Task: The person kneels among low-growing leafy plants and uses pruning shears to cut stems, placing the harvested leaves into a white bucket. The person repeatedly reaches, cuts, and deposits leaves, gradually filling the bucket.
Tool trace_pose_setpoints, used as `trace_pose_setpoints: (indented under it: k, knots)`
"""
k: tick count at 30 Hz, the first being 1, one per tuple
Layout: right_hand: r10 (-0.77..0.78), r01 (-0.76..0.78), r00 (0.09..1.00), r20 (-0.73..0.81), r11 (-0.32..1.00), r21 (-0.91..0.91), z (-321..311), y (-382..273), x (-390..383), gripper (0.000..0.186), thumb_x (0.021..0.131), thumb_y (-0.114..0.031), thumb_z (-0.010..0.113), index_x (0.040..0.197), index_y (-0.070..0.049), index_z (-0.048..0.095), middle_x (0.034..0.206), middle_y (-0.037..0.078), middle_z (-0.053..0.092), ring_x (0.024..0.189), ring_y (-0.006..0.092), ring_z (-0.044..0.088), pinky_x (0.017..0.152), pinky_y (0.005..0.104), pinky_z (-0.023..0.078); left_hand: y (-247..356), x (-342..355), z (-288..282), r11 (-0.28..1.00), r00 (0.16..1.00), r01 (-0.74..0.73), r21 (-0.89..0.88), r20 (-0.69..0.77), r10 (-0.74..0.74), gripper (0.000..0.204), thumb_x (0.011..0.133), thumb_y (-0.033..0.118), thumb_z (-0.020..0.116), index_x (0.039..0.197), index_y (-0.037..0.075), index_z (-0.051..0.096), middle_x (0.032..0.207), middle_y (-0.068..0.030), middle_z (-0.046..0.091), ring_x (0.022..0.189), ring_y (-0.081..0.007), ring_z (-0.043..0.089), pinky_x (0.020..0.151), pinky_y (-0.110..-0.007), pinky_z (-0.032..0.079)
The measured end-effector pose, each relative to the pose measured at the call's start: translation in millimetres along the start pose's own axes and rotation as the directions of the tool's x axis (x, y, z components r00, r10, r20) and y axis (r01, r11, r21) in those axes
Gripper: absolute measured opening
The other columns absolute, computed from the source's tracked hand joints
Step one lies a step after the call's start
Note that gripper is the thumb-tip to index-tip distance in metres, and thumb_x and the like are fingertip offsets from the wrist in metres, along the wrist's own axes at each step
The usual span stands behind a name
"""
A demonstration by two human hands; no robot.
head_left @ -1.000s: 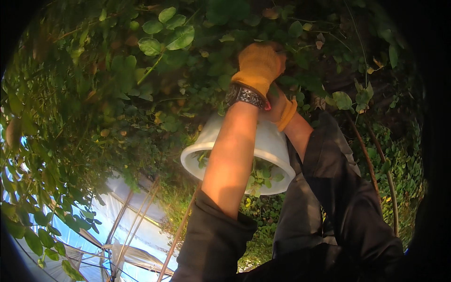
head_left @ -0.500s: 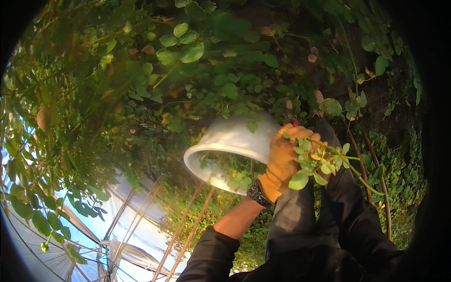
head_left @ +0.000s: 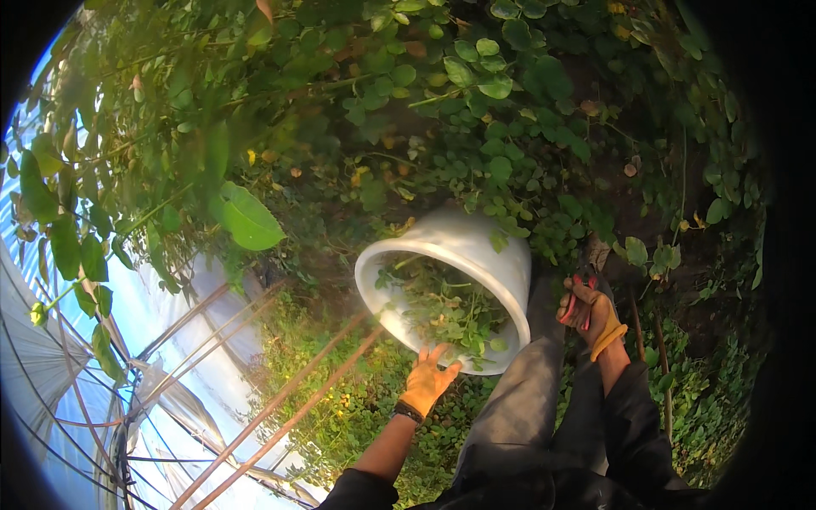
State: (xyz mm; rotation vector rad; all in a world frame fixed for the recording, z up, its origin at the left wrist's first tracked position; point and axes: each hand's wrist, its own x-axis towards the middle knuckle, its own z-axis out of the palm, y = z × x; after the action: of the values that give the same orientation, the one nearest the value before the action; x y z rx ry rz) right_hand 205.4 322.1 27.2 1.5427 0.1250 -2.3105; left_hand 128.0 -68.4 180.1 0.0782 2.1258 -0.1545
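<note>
One L hand [head_left: 428, 382], splayed, by white bucket [head_left: 499, 259] w/ leafy stems [head_left: 455, 314]; R hand [head_left: 598, 316] clenched on red-handled pruners [head_left: 580, 280].

Holds left hand [head_left: 429, 382] in orange glove [head_left: 420, 394], dark band [head_left: 409, 411] at wrist, fingers spread, at lower rim of white bucket [head_left: 476, 246], contact with rim uncertain. Note bucket as tilted, mouth toward camera, partly filled with leafy green stems [head_left: 455, 310], and close to left trouser leg [head_left: 518, 399]. Grips red-handled tool [head_left: 571, 313] in curled right hand [head_left: 595, 316], right of bucket and clear of it, orange cuff [head_left: 609, 341] at wrist, with dense green foliage [head_left: 340, 170] across upper field and pale blue-white sheeting [head_left: 217, 344] plus slanting brownish poles [head_left: 272, 410] at lower left.
</note>
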Motion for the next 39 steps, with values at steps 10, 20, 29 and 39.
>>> trace_pose_setpoints:
  k: [10,20,29,39]
  knots:
    - [-0.122,0.104,0.985,-0.119,0.983,-0.148,23.9,-2.5,-30.3,0.027,0.106,-0.02,0.071,0.128,-0.006,0.066,0.073,0.004,0.063,0.061,0.0208,0.06,0.067,0.0384,0.055,77.7,65.4,-133.9,0.753,0.971,-0.236,-0.614,-0.187,0.151,0.031,0.106,0.025,0.065,0.13,0.008,0.076,0.12,-0.0166,0.082,0.093,-0.0297,0.081,0.089,-0.041,0.063]
    - [-0.595,0.59,0.799,0.087,0.748,-0.305,131.3,-90.1,-31.8,0.036,0.098,-0.005,0.061,0.132,0.005,0.061,0.095,0.005,0.067,0.081,0.021,0.067,0.074,0.0396,0.057,347.0,236.1,-235.4,0.434,0.775,-0.625,-0.649,-0.584,0.242,0.058,0.101,0.038,0.074,0.139,-0.003,0.058,0.098,-0.0182,0.08,0.09,-0.0321,0.078,0.088,-0.043,0.06]
    - [-0.638,0.671,0.734,0.232,0.628,-0.394,161.6,-210.7,27.0,0.042,0.106,-0.039,0.072,0.123,-0.001,0.068,0.101,0.009,0.074,0.089,0.0206,0.074,0.08,0.0365,0.061,410.6,279.2,-256.0,0.421,0.727,-0.677,-0.604,-0.639,0.251,0.07,0.11,0.058,0.059,0.145,-0.002,0.066,0.129,-0.0253,0.074,0.115,-0.0388,0.071,0.103,-0.049,0.054]
    - [-0.648,0.748,0.663,0.375,0.551,-0.371,129.5,-250.2,85.0,0.04,0.103,-0.036,0.075,0.12,-0.001,0.066,0.105,0.01,0.07,0.088,0.0205,0.071,0.079,0.0379,0.061,422.1,312.4,-258.7,0.108,0.529,-0.847,-0.52,-0.808,0.259,0.042,0.116,0.033,0.057,0.14,0.001,0.071,0.134,-0.0165,0.074,0.115,-0.0279,0.071,0.099,-0.041,0.059]
